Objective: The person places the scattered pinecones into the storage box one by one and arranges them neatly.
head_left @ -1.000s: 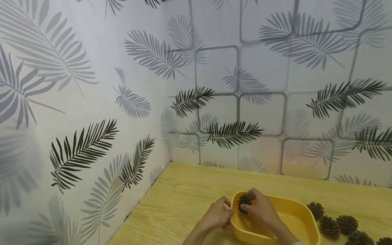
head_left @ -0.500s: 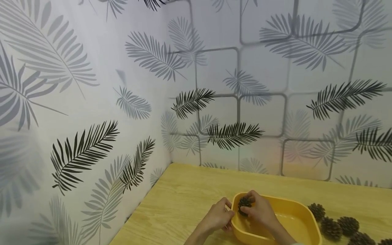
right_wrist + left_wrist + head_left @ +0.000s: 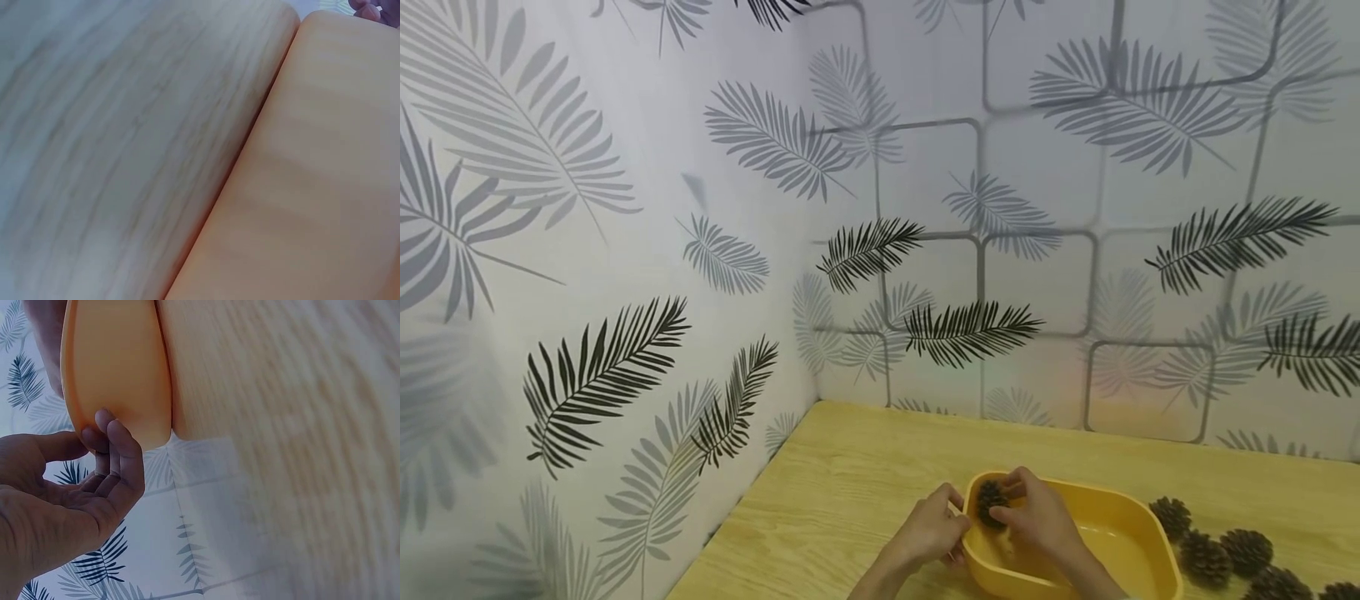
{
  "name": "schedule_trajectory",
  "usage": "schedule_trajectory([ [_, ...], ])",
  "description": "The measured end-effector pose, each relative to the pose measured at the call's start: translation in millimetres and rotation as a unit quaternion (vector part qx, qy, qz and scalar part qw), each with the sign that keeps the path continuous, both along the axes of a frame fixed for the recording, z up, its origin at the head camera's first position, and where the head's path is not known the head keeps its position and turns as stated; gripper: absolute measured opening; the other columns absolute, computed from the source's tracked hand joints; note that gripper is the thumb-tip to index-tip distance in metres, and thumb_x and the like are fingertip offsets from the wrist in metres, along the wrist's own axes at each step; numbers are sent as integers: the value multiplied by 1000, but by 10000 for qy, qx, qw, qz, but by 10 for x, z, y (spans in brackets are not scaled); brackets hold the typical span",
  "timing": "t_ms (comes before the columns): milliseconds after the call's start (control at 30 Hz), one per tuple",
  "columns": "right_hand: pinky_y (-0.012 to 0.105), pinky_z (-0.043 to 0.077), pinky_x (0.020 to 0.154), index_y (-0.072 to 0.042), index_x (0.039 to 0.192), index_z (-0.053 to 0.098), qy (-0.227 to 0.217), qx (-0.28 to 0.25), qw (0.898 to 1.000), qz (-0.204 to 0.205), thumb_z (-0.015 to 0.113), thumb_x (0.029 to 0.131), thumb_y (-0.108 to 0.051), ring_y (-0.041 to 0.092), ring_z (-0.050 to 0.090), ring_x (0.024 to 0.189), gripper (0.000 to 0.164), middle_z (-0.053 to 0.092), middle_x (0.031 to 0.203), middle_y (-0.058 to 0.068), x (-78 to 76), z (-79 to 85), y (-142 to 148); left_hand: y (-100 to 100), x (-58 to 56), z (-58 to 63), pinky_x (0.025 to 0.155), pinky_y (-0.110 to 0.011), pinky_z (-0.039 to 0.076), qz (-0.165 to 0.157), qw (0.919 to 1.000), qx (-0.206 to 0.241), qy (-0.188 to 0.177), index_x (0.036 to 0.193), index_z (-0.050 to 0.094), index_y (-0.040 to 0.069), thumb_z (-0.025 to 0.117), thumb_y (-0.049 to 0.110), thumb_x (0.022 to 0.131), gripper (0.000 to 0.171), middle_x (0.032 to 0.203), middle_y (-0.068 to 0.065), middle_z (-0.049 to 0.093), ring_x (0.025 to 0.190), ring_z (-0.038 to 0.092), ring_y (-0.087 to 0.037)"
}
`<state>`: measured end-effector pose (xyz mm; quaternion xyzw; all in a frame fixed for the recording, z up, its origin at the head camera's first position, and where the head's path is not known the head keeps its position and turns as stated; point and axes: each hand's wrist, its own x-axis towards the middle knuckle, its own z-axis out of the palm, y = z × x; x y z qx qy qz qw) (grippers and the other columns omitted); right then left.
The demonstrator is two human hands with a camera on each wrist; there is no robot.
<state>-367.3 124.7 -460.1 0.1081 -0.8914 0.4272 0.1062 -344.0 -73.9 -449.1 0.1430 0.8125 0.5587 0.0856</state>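
Note:
In the head view a brown pine cone (image 3: 991, 503) is at the left end of the yellow plastic basin (image 3: 1116, 533), just inside the rim. My right hand (image 3: 1041, 517) reaches into the basin and pinches the pine cone's right side with thumb and fingertips. My left hand (image 3: 928, 527) grips the basin's left end from outside. The left wrist view has the left thumb at the rim and the curled fingers (image 3: 128, 450) against the outer wall (image 3: 119, 362). Only the basin's outer side (image 3: 312, 162) and a few fingertips at the top right corner show in the right wrist view.
Several pine cones (image 3: 1247, 552) lie on the wood-grain table (image 3: 850, 467) to the right of the basin. A wall covering with leaf prints (image 3: 1037, 375) stands behind the table, and another (image 3: 647, 417) at its left edge.
The pine cone has moved slightly left against the right hand's fingertips. Both hands and the basin stay nearly where they were; the view has shifted a little.

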Motion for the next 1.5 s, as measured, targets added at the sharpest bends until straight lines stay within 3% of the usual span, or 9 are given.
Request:
schedule_trajectory([
  [433,41,63,68,6,121,59,-310,-536,9980,-105,83,87,-9,26,73,79,45,68,116,28,114,70,183,47,-27,-28,49,-33,59,88,9999,-62,108,117,56,-1,61,3,98,20,72,-11,66,51,63,-16],
  [967,40,62,65,4,123,62,-592,-586,9963,-221,84,88,-15,27,73,76,46,72,112,24,187,100,250,39,-31,-22,50,-33,60,60,9999,-94,4,117,56,1,60,6,101,17,70,-10,66,51,62,-15],
  [1500,43,61,68,-1,138,58,-913,-670,9934,-155,82,91,-26,27,72,81,58,68,124,24,338,246,368,44,-36,-36,48,-32,59,23,10000,-36,-33,117,56,1,59,5,101,18,69,-9,65,49,60,-13],
])
